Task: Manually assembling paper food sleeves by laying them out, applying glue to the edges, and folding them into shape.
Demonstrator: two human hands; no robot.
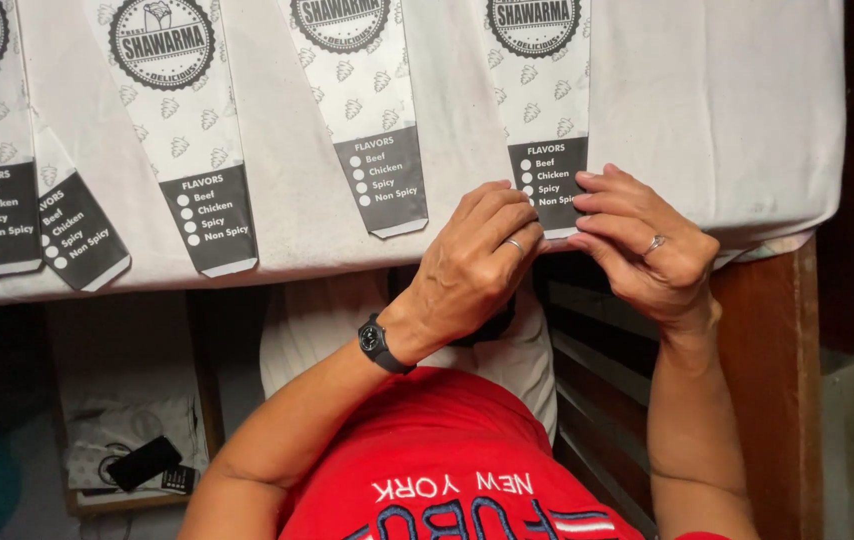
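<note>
Under both hands' fingers point(587, 205): sleeve end point(550, 170)

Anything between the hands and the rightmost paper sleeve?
Nothing visible. Both the left hand and the right hand already touch the dark bottom end of the rightmost paper sleeve at the cloth-covered table edge.

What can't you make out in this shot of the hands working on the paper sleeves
Head view:
- Bottom tip of the rightmost white-and-grey paper sleeve: covered by left hand and right hand.
- Sleeve tops: cut off by the frame's upper edge.
- Dark objects on the low shelf: too dim to identify.
</note>
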